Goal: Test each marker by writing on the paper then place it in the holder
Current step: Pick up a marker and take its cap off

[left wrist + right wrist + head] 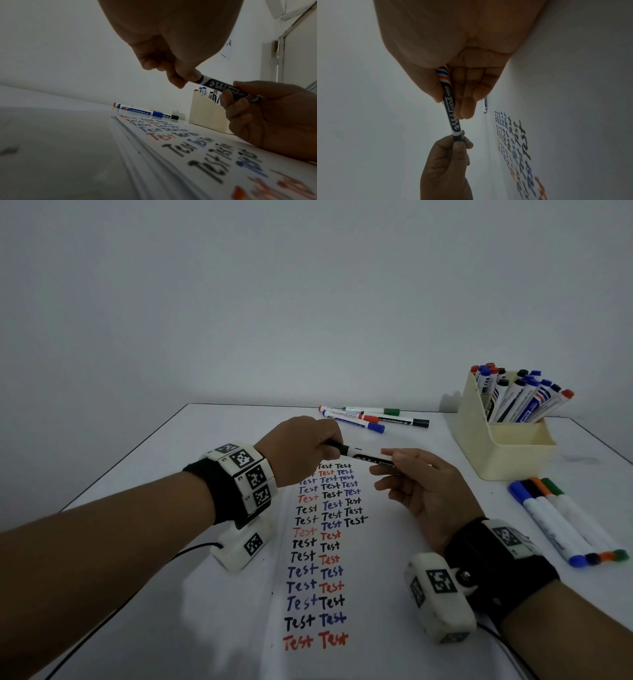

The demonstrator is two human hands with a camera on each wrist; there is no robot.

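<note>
Both hands meet above the top of the white paper sheet (346, 583) covered in "Test" words, left hand (301, 453) and right hand (421, 487) pinching one black whiteboard marker (363, 456) held clear of the sheet. Beyond them, four loose capped markers (373, 416) lie near the table's far edge. Far right, the cream plastic holder (507, 446) stands packed with markers, its low front compartment bare. A row of four white-barrelled markers (568, 522) lies along the right side. Bare table surface (191, 446) lies open to the left.
</note>
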